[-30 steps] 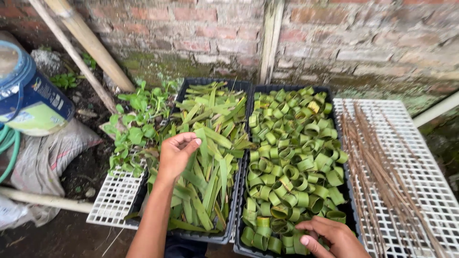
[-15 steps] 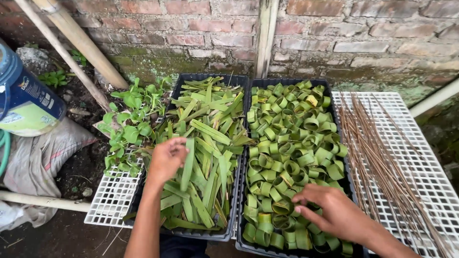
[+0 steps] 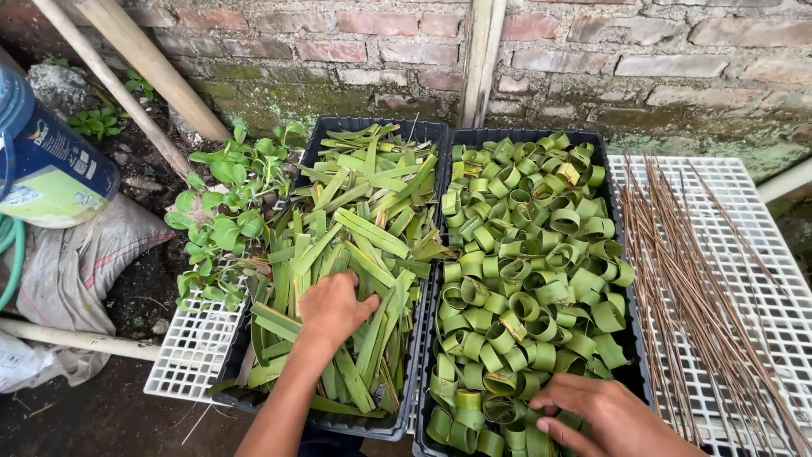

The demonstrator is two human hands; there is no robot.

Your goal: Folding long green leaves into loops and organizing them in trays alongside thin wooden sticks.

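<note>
Since half a second ago, left hand has slid lower on the flat leaf strips in the left black tray, fingers curled loosely over them. Right hand presses bent fingers on the rolled leaf rings at the near edge of the right black tray; a grip I cannot tell.

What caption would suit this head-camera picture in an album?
Left hand on flat leaf strips, right hand among rolled leaf rings, two black trays by a brick wall.
</note>
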